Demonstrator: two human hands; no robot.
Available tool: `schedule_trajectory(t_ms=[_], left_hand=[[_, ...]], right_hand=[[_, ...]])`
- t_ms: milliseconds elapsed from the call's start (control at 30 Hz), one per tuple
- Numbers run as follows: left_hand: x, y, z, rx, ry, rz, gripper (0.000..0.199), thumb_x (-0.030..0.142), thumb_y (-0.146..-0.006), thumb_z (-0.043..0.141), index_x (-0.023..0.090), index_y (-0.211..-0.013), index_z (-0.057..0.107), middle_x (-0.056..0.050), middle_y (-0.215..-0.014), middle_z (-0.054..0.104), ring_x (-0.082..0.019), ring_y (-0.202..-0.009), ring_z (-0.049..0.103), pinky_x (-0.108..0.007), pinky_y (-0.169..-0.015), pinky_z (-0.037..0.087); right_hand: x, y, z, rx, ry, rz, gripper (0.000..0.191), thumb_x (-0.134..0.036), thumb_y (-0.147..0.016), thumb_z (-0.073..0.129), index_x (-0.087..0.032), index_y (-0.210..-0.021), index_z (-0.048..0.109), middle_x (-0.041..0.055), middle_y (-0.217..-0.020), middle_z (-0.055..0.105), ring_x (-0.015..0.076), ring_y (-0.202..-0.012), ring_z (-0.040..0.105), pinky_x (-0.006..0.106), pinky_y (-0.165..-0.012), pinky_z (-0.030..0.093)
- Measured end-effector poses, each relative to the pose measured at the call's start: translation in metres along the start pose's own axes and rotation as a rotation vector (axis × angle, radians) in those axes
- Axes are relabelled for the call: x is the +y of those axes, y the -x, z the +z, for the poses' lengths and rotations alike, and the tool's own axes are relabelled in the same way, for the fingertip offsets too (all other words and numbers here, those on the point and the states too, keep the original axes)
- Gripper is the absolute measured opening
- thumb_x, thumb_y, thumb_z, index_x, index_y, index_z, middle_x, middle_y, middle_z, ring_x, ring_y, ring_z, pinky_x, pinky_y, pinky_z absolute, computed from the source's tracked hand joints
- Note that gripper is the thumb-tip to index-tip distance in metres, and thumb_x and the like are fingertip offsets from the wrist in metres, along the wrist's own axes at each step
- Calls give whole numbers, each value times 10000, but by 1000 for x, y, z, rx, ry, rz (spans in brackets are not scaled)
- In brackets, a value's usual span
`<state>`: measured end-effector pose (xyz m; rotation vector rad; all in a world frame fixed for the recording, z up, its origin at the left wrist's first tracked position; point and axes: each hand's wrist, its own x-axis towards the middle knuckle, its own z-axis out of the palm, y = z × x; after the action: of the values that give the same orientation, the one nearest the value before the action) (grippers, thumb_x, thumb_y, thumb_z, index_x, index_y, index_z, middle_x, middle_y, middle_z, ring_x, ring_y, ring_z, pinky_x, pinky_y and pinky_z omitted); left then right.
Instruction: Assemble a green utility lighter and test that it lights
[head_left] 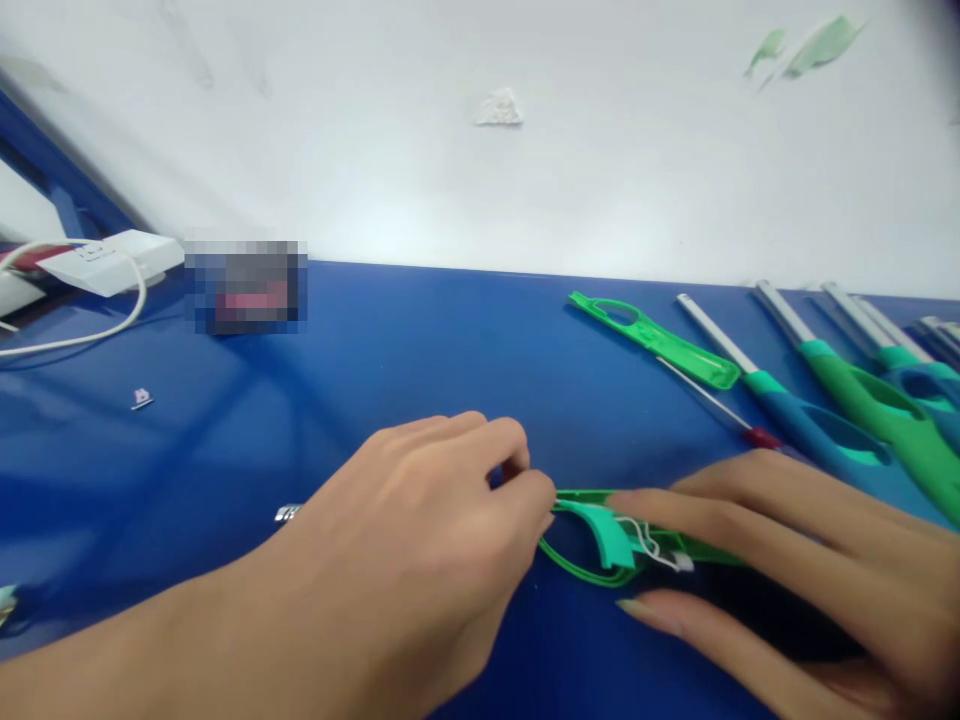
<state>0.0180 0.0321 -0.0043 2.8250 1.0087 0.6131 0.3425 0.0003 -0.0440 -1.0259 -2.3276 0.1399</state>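
A green lighter handle half (586, 574) lies on the blue tabletop between my hands. Its finger loop shows, with a turquoise trigger (616, 540) seated beside it and a thin white wire (651, 542) curling to the right. My left hand (442, 520) is closed in a pinch at the shell's left end; its fingertips are partly hidden behind the knuckles. Over the right part of the shell, my right hand (780, 560) has its fingers apart, the index finger touching the upper edge and the thumb just below. That hand covers the shell's right end.
Beyond lie another green handle half (660, 345) and a screwdriver with a red handle (761, 438). Several lighters with metal tubes (870, 400) line the right. At left are a white cable (139, 300), a white box (112, 262), a blurred-out object (251, 290) and small metal parts (286, 513).
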Motion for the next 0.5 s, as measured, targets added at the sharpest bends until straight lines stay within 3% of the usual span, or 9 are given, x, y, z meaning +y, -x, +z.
schedule_trajectory(t_ms=[167, 367, 500], left_hand=[[7, -8, -7, -91, 1, 44, 313, 19, -1027, 656, 217, -951, 887, -51, -880, 805, -282, -768, 791, -462, -653, 670], [14, -22, -15, -93, -34, 60, 325, -34, -795, 743, 278, -728, 682, 33, -696, 694, -208, -553, 625, -431, -490, 442], [9, -26, -18, -121, -24, 43, 338, 77, -911, 843, 317, -783, 643, 47, -714, 722, -215, -511, 580, -446, -461, 339]], right_hand=[[1, 2, 8, 5, 32, -6, 305, -350, -1367, 598, -420, -1538, 841, -23, -1199, 921, 250, -924, 922, 430, -784, 772], [8, 7, 14, -36, 34, -50, 369, -262, -1336, 592, -396, -1580, 834, -12, -1186, 918, 229, -909, 916, 384, -775, 760], [10, 16, 15, -40, 91, -73, 441, -230, -1333, 542, -399, -1598, 851, -12, -1176, 919, 234, -912, 928, 404, -810, 764]])
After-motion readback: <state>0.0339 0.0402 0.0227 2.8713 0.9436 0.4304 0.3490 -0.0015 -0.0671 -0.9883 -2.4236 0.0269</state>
